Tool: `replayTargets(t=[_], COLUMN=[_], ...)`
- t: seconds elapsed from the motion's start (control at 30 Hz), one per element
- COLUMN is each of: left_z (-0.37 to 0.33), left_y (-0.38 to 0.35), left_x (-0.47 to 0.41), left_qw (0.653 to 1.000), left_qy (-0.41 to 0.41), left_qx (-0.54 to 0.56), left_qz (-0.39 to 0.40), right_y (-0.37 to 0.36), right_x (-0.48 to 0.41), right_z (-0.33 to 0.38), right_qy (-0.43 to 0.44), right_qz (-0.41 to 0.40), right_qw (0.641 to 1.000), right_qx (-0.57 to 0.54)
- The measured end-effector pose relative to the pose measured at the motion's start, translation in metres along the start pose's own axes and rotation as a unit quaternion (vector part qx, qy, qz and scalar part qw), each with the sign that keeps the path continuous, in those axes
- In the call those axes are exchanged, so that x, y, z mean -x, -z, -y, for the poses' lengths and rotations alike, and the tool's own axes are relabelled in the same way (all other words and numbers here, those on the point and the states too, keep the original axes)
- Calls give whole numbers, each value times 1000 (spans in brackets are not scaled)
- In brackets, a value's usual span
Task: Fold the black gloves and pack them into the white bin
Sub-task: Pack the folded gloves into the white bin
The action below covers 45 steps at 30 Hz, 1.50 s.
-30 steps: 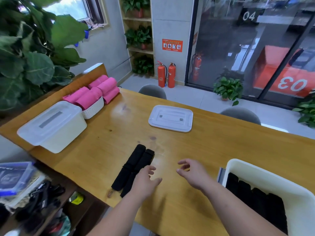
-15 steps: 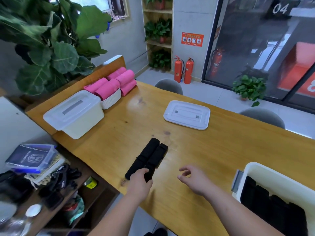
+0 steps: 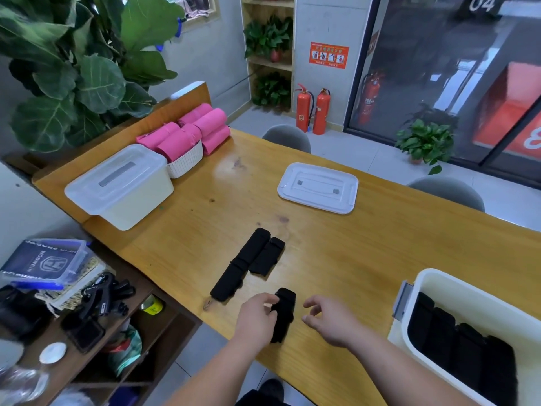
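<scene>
One black glove point(image 3: 285, 300) now off the pile point(image 3: 248, 259), nearer white bin point(image 3: 483, 309); left hand point(image 3: 256, 317) fingers point(image 3: 268, 301) grip it, right hand point(image 3: 329, 320) loose, empty. Folding next.

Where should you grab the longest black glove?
Pinch the longest black glove at its near end, from above. It lies flat, that end points toward the person, and a shorter glove crowds its far half. The left hand holds another glove.

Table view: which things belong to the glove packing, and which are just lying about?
In the job:
black glove gripped by left hand
other gloves waiting
white bin

Lying about:
lidded box
pink rolls
basket
plant
</scene>
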<state>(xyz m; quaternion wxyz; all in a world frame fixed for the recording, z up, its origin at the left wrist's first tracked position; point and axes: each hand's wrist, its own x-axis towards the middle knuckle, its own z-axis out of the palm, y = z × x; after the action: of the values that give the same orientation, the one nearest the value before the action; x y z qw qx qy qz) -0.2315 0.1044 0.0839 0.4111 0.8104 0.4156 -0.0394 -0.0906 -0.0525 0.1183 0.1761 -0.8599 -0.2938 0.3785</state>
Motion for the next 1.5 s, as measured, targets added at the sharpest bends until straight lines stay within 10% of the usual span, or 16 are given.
replayTargets(t=[0.47,0.97,1.5], left_z=[-16,-42,-125], left_y=[-9,3,33], left_x=[-9,0,-9], left_qw=[991,922,905], left_qy=[100,182,57], left_qx=[72,330,392], left_qz=[55,90,154], right_y=[-8,6,70], right_x=[3,11,29], right_z=[1,-2,-6], right_qy=[20,19,17], right_qz=[153,63,-96], right_qw=[988,988,930], right_qx=[-1,-139,-353])
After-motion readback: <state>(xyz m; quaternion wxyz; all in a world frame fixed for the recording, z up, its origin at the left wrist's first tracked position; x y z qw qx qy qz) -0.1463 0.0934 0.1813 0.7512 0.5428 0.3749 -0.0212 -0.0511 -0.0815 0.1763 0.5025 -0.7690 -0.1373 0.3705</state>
